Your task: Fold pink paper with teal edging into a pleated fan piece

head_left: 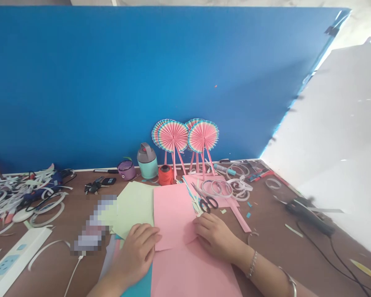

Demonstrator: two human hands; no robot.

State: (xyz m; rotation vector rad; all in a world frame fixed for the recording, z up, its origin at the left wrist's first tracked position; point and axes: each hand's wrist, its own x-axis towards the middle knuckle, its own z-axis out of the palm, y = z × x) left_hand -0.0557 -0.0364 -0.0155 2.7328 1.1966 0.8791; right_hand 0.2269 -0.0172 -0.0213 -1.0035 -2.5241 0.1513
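Observation:
A pink paper sheet (174, 210) lies in front of me, over another pink sheet (191, 276) nearer to me. My left hand (139, 249) holds the upper sheet at its left edge, fingers bent and close together. At the opposite edge my right hand (214, 235) grips the same sheet with curled fingers; its thumb is hidden. Pale green paper (136, 206) spreads beside the pink sheet, and blue paper (139, 284) shows under my left wrist. Black-handled scissors (207, 203) rest just beyond my right hand.
Pink pleated paper fans (173, 137) stand against the blue partition (111, 82). Near them are a teal jar (148, 167), a purple pot (126, 170) and a red spool (165, 175). A power strip (17, 255) and a black-corded tool (311, 216) flank the work area.

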